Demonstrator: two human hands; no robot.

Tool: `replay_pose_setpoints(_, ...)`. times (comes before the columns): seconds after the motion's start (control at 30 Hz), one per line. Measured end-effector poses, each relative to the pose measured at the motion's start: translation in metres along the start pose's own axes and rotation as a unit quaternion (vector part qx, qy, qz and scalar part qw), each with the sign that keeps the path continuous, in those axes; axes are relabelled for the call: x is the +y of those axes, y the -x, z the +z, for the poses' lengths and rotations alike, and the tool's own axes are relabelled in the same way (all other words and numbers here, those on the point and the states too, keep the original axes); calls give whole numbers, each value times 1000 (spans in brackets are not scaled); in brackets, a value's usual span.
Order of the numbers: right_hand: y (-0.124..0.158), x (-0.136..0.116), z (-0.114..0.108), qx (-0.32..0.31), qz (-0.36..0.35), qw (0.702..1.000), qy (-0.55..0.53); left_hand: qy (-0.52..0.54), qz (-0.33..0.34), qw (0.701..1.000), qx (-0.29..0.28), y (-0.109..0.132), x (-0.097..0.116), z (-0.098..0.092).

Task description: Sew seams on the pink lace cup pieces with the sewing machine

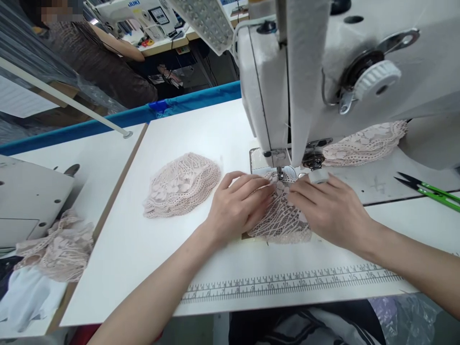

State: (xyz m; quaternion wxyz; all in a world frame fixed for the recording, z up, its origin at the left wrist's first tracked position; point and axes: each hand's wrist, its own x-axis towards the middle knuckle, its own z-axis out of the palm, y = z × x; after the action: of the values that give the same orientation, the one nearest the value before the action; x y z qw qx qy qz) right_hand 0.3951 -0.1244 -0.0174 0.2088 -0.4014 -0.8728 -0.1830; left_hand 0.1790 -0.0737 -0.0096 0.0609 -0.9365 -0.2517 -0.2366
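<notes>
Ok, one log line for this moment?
left hand flat on lace piece | right hand on it | at sewing machine needle | scissors right

The white table point(151, 268) carries a sewing machine point(323, 72). On it lie a lace stack point(181, 184) at left, a lace piece point(280, 218) under the needle, more lace point(364, 143) behind the machine, green snips point(429, 191) at right, and a printed ruler point(287, 282) along the front edge.

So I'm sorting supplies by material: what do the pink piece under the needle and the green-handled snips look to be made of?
The pink piece under both hands looks like soft matte openwork lace: holes and raised flower shapes show. The snips seem to have dark metal blades, pointed and faintly glossy, with bright green handles, probably plastic.
</notes>
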Motion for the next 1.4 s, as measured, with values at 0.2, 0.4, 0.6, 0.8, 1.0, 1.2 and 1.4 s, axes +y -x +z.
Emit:
replay_pose_setpoints(0.2,1,-3,2,-94,51,994,-29,45,-9,996,-78,0,-3,6)
replay_pose_setpoints(0.4,-1,11,5,-97,88,991,-11,13,-24,996,-86,-1,8,8)
replay_pose_setpoints(0.6,0,18,5,-104,62,992,34,-51,-14,993,-105,0,17,5)
replay_pose_setpoints(0.8,1,20,8,-107,57,992,41,-107,-8,988,-108,-2,21,2)
replay_pose_setpoints(1.0,1,19,10,-109,59,991,43,-118,-8,988,-104,-3,24,3)
replay_pose_setpoints(1.2,2,18,12,-107,61,992,43,-120,-15,988,-96,-2,24,5)
replay_pose_setpoints(1.4,1,19,12,-106,61,992,41,-114,-26,989,-88,-2,23,6)
